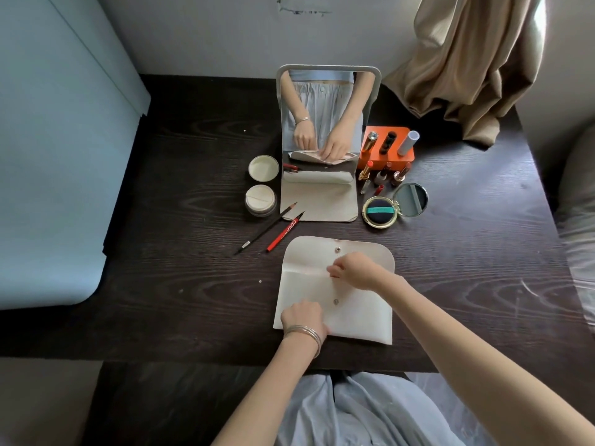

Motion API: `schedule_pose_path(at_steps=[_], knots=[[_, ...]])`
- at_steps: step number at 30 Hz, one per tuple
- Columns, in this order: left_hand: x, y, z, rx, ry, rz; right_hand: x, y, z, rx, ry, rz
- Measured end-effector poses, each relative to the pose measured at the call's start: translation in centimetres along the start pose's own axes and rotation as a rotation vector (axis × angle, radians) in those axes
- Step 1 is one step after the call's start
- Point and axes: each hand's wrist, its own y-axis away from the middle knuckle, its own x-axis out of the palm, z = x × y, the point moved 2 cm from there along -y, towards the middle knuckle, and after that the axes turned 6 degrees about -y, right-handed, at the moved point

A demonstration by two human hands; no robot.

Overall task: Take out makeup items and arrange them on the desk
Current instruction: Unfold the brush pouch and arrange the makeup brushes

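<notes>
Makeup pouch point(354, 304), cream-coloured and flat, lies on the dark wooden desk point(161, 284) directly in front of a seated person. Its rounded flap is folded open away from the person, showing one snap button on the flap and another on the body.

Left hand point(304, 317), with thin silver bangles at the wrist, rests on the pouch's near left corner; its fingers are curled under, and whether they grip the fabric cannot be told. Right hand point(354, 270) is at the pouch's opening, just below the flap fold, with fingers bent and fingertips drawn together as if pinching the edge; what they hold is not visible.

Beyond the pouch stands a folding mirror point(325, 123) on a pale stand, reflecting both hands and the pouch. Left of the mirror sit a round jar lid point(263, 168) and an open powder jar point(260, 200) with a puff inside. Between the mirror's base and the pouch lie a black pencil point(267, 229) and a red pen point(285, 232), side by side and angled.

Right of the mirror is an orange holder point(391, 146) with tubes standing in it. In front of it stand three uncapped lipsticks point(383, 173), with small caps beside them. Nearer the pouch lies an open gold compact point(380, 211), its cushion puff showing and its round mirror lid tilted back.

A beige curtain point(467, 66) drapes onto the desk's far right corner.
</notes>
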Motion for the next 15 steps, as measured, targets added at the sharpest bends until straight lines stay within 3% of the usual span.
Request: schedule_pose_path(at_steps=[6,10,15], knots=[[0.5,0.7,-0.1,0.000,0.027,-0.044,0.6,0.3,-0.1,0.043,-0.070,0.189],[0.5,0.6,0.5,0.005,0.046,-0.057,1.0,1.2,-1.1,0.136,-0.417,0.412],[-0.2,-0.1,1.5,-0.011,0.083,-0.076,3.6,2.6,-3.8,0.183,-0.839,0.344]])
